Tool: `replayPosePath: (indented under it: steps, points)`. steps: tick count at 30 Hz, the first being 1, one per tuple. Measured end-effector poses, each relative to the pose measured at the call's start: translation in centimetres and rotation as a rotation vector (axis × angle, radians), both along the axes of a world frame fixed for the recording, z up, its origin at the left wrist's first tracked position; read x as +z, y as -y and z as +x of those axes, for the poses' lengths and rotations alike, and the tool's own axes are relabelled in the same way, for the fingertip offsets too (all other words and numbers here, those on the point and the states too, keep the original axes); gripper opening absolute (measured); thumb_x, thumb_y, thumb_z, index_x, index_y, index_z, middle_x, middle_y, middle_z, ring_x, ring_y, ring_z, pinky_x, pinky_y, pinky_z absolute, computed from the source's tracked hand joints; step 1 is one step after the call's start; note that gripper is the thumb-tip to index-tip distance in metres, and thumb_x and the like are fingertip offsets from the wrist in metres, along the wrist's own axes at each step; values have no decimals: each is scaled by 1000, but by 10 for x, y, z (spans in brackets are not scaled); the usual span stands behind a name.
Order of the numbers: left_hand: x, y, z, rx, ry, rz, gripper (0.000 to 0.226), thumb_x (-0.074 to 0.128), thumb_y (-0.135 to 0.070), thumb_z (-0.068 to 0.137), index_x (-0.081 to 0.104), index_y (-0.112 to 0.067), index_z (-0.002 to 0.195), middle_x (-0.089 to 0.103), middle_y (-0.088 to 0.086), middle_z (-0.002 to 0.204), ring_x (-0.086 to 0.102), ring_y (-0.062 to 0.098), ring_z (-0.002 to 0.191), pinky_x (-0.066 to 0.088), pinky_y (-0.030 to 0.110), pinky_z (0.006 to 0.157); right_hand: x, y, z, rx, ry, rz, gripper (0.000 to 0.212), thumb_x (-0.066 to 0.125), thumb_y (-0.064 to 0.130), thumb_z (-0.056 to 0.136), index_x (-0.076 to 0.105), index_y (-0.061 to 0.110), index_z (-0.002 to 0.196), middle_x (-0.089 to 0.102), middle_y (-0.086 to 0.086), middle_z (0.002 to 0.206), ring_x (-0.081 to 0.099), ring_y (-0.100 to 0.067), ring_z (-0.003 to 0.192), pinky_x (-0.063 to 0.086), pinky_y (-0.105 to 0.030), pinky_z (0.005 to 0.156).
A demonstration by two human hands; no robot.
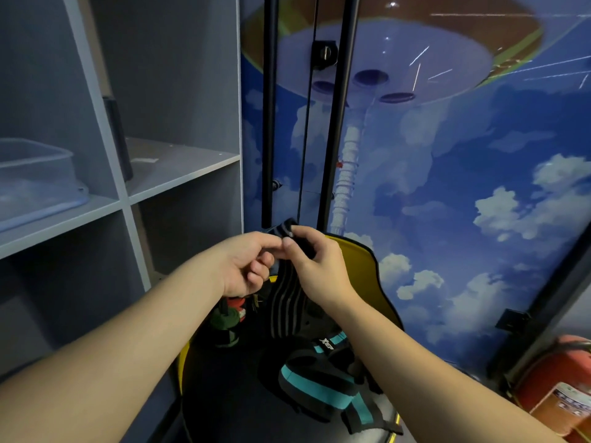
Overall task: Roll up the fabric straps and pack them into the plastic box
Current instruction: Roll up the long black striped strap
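Observation:
A black strap with grey stripes [287,308] hangs down between my hands, its top end folded over at my fingertips. My left hand [248,266] pinches that top end from the left, and my right hand [316,266] pinches it from the right. Below lies a black strap with teal stripes [323,382] in a loose heap on a dark seat with a yellow edge [374,276]. A dark green rolled strap [225,324] sits at the seat's far left. The clear plastic box [35,180] stands on a shelf at the left.
Grey shelving [179,174] fills the left side. Two black vertical poles [270,123] rise behind my hands before a blue sky mural. A red fire extinguisher [556,388] stands at the lower right.

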State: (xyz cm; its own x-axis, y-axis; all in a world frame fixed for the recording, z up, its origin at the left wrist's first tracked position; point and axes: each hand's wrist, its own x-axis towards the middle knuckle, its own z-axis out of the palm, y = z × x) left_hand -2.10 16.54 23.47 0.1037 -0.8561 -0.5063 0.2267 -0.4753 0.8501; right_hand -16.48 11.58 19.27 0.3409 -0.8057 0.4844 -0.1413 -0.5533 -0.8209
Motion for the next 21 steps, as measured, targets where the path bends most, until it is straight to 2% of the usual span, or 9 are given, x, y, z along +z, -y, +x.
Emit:
replayPosePath:
  steps: [3,7,10,13,16,19,21]
  points:
    - [0,-2,-5,-39,112,-17,31,66,-41,93,74,-11,93,39,-11,52,28,1,37,20,13,33,6,7,-4,58,132,178,24,65,21,98,70,11,119,74,-3,111,67,-16,109,53,-37,101]
    - [7,-6,-6,-72,336,-68,47,76,-54,80,75,-10,98,47,-9,55,36,4,43,25,17,44,23,16,-11,114,239,345,16,63,15,99,72,8,109,76,-8,104,71,-20,100,56,-34,92]
    - [15,-10,0,-37,460,-133,46,79,-57,76,76,-12,89,55,-6,56,45,8,46,32,22,48,44,23,-19,149,280,457,12,61,13,100,72,9,102,76,-7,95,72,-20,92,56,-28,81]
    - [25,-15,4,98,534,-331,30,75,-41,86,72,-12,87,60,0,64,51,12,53,38,25,50,68,25,-28,245,275,512,12,60,8,99,71,5,104,76,-9,95,73,-19,89,59,-26,79]
    - [39,-19,1,158,582,-529,13,69,-19,92,71,-10,101,65,3,81,56,15,72,45,28,62,91,23,-32,307,232,514,16,59,7,98,70,5,109,76,-8,96,74,-17,85,59,-24,73]
    - [53,-18,-1,233,564,-689,14,58,-11,95,70,-9,102,61,1,85,53,13,79,41,24,66,109,23,-33,305,226,504,15,59,10,95,71,6,103,75,-9,96,71,-21,90,57,-34,88]
    - [62,-16,-3,242,548,-759,16,58,-12,97,71,-12,107,64,-3,92,56,8,83,42,17,66,120,21,-32,333,217,515,17,56,11,92,69,4,100,73,-9,91,69,-20,85,58,-32,81]
